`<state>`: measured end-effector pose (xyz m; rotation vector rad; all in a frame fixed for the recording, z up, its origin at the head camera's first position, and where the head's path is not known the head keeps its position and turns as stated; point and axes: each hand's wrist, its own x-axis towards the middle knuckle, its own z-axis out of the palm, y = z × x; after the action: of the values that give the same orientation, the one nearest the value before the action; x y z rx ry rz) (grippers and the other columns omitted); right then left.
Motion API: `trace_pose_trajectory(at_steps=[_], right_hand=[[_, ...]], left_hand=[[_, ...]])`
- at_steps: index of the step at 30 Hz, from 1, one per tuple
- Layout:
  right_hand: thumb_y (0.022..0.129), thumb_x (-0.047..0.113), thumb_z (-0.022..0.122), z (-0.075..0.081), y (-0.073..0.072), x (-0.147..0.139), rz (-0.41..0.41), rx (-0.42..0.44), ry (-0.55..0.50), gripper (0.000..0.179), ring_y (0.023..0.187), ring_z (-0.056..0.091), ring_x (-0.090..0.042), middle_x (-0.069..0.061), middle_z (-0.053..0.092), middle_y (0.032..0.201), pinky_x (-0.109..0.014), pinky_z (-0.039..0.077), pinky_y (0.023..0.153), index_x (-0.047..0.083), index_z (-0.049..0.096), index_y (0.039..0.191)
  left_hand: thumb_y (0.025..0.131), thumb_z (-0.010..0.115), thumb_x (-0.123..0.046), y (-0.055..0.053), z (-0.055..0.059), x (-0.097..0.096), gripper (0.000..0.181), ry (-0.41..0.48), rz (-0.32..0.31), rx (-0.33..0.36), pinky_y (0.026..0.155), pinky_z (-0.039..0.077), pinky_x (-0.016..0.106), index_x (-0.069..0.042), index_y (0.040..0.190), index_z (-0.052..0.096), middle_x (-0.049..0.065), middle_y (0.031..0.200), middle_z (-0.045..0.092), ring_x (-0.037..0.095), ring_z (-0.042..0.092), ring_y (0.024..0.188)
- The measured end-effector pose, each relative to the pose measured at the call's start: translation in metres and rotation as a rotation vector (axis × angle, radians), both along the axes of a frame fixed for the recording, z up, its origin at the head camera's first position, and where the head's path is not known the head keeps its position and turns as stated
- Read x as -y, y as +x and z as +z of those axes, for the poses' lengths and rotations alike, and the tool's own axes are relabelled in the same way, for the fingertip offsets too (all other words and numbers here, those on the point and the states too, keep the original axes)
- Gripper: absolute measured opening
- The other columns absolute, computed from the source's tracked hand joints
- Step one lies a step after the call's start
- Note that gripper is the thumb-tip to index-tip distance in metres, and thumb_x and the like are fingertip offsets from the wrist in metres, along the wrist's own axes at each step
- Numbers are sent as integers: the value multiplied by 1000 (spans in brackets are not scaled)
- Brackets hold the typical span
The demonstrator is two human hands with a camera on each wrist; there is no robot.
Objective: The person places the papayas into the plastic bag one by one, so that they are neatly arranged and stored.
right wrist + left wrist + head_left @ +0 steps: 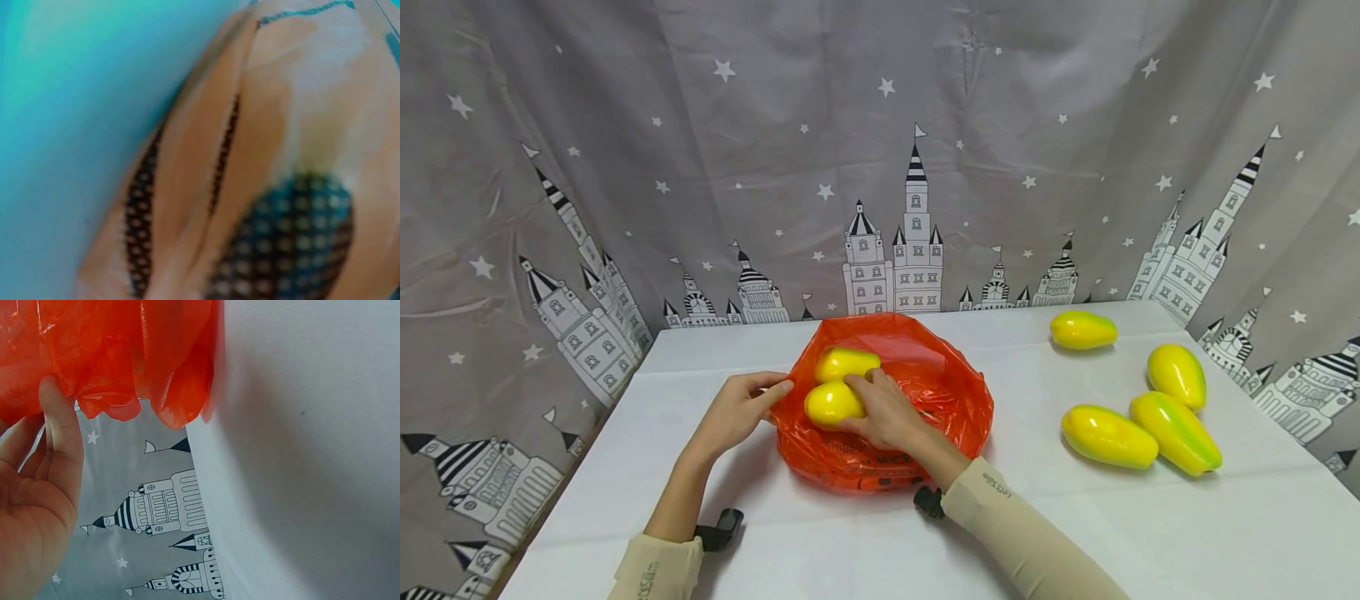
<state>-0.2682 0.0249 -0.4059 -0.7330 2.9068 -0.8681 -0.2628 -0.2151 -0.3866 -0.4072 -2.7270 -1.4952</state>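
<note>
A red plastic bag (955, 392) lies spread on the table with its mouth facing up. My left hand (735, 414) pinches the bag's left rim between thumb and fingers; the left wrist view shows that hand (44, 469) at the hanging red film. Inside the bag, my right hand (887, 410) grips a yellow papaya (833, 405) from its right side. A second papaya (842, 363), yellow with a greenish top, lies right behind it in the bag. The right wrist view is filled mostly by the bag's printed side (269, 137); the right hand is hidden there.
On the right of the white table (1015, 533) lie several more papayas: one (1082, 330) at the back, one (1108, 436) in front, and two touching ones (1177, 377) farther right. A grey curtain (760, 167) with castles and stars hangs behind the table.
</note>
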Motion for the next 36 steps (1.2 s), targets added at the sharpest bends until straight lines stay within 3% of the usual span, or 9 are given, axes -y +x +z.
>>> trace_pose_trajectory(at_steps=[25,36], right_hand=[[88,25,76,5,4,-4,34,4,-74,65,123,48,-29,-15,49,140,-44,39,106,6,48,143],[90,26,73,32,12,-20,27,22,-108,68,133,42,-31,-12,45,147,-47,34,110,5,43,147]], left_hand=[[101,59,-24,1,2,0,41,-1,3,13,68,56,27,9,126,62,22,114,67,21,65,77],[101,59,-24,2,3,0,40,-1,1,5,67,56,28,8,125,63,21,111,68,21,65,76]])
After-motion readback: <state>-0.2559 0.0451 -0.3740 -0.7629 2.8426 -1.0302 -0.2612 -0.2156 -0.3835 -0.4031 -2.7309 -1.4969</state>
